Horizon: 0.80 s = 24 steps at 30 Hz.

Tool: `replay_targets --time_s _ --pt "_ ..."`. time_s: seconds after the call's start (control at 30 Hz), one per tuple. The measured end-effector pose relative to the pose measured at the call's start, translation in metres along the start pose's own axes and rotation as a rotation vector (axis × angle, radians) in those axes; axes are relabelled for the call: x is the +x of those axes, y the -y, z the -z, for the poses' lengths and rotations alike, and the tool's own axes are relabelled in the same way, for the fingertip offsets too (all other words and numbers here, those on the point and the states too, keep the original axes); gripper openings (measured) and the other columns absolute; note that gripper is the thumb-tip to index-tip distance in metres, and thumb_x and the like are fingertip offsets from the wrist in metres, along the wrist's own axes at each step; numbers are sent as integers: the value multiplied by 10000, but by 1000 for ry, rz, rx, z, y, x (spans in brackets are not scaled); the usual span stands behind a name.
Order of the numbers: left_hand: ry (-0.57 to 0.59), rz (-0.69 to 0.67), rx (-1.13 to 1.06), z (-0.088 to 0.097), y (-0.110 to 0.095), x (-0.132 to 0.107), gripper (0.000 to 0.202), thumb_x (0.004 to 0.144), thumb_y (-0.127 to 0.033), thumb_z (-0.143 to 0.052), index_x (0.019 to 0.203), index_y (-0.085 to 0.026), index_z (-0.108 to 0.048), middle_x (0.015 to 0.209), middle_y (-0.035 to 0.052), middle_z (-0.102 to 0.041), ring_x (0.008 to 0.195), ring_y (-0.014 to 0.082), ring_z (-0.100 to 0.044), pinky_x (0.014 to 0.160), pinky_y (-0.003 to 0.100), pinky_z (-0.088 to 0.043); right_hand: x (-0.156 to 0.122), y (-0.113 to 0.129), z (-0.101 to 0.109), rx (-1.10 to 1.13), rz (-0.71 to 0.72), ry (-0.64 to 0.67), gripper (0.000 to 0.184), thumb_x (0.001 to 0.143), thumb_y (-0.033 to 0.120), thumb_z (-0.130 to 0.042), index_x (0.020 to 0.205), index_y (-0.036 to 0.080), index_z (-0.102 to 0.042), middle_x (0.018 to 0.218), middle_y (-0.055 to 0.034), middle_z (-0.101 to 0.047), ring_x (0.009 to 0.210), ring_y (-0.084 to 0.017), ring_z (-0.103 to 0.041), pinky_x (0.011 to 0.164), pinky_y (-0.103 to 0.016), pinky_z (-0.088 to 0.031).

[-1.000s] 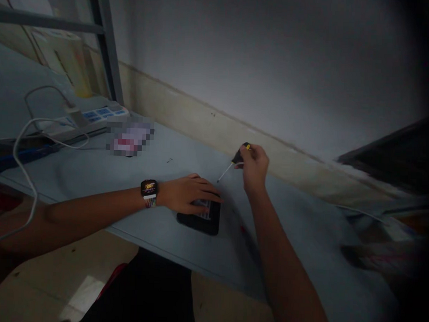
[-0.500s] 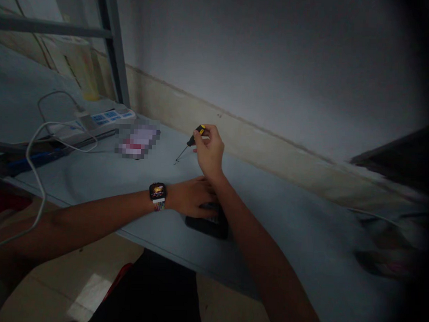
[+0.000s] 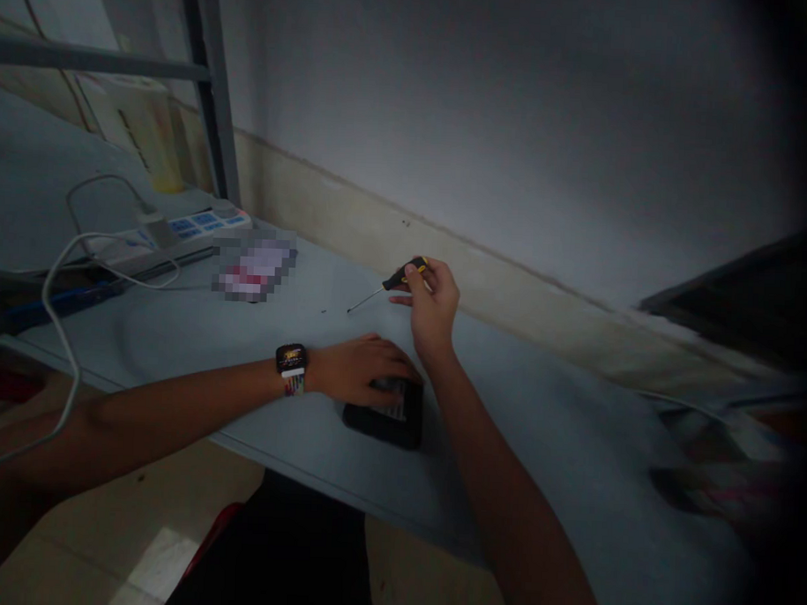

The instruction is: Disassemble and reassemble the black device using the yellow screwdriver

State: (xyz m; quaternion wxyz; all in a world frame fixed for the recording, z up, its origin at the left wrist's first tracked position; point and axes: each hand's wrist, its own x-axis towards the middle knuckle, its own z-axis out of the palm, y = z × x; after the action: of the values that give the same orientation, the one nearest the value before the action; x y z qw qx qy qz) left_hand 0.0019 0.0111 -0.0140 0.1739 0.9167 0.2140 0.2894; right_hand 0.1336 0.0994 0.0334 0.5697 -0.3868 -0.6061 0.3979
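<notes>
My left hand (image 3: 354, 369), with a watch on its wrist, lies palm down on a small black device (image 3: 387, 417) near the front edge of the pale blue table (image 3: 243, 350). Its fingers are stretched over the device's top. My right hand (image 3: 431, 305) is raised just behind it, pinching a small screwdriver (image 3: 389, 285) with a black and yellow handle. The thin shaft points left and slightly down, its tip just above the tabletop. A tiny dark speck, perhaps a screw (image 3: 323, 311), lies left of the tip.
A white power strip (image 3: 181, 229) with a plugged-in white cable (image 3: 60, 273) sits at the table's far left, next to a blurred-out card (image 3: 252, 264). A metal shelf post (image 3: 209, 93) rises behind. The wall runs along the table's back edge. Dim clutter lies at the right.
My right hand carried the screwdriver left toward the speck on the table, then drew back to the right. The left hand stayed on the black device.
</notes>
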Motion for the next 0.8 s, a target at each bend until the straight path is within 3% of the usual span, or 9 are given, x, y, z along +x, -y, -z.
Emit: replay_targets --time_s 0.1,0.17,0.23,0.3,0.37,0.47,0.67,0.8 --pt "-129 16 -8 7 -3 -1 207 1037 -248 -615 1193 -194 -740 1153 88 -784 1055 210 -743 956 346 -562 -10 -6 24 85 -91 -46 430 836 541 -798 1095 243 -627 977 -9 -737 748 -165 -784 546 -241 -642" --pt "-302 42 76 16 -6 -3 158 975 -171 -573 1033 -187 -720 1001 56 -743 858 171 -704 776 294 -542 -15 -12 40 173 -184 -131 435 778 503 -864 1042 233 -649 944 2 -741 712 -157 -774 551 -247 -647" --pt "-446 84 159 26 -5 -6 165 900 -125 -563 1003 -187 -676 900 24 -682 716 145 -617 667 281 -480 -18 -19 54 216 -234 -184 404 770 474 -877 986 222 -647 930 -1 -747 687 -154 -771 563 -261 -658" --pt "-525 201 146 35 0 -9 225 858 -100 -574 1054 -179 -651 877 5 -643 692 135 -580 671 280 -472 -18 -24 65 251 -272 -220 360 784 448 -866 936 216 -637 914 -5 -752 680 -160 -780 571 -273 -667" --pt "-504 314 103 39 9 -9 309 817 -78 -598 1104 -175 -662 974 17 -661 710 123 -594 678 273 -481 -17 -28 71 287 -308 -241 316 801 421 -854 903 210 -642 898 -11 -760 682 -166 -788 583 -281 -674" --pt "-378 424 74 37 21 -8 383 813 -79 -655 1179 -184 -704 1048 29 -707 730 125 -618 702 282 -499 -16 -29 73 329 -346 -247 263 826 387 -844 877 205 -661 866 -17 -768 678 -168 -789 596 -285 -678" --pt "-324 435 39 29 30 -6 146 977 -215 -673 1088 -181 -762 977 43 -722 751 142 -636 721 291 -504 -15 -28 70 373 -360 -235 214 856 353 -839 850 205 -684 837 -12 -768 674 -174 -790 595 -291 -677" --pt "-309 422 49 31 32 -7 169 1042 -293 -643 1045 -185 -772 956 45 -724 809 158 -661 760 299 -510 -15 -28 71 379 -358 -225 233 849 373 -857 860 210 -691 840 -10 -770 683 -174 -790 615 -299 -683"
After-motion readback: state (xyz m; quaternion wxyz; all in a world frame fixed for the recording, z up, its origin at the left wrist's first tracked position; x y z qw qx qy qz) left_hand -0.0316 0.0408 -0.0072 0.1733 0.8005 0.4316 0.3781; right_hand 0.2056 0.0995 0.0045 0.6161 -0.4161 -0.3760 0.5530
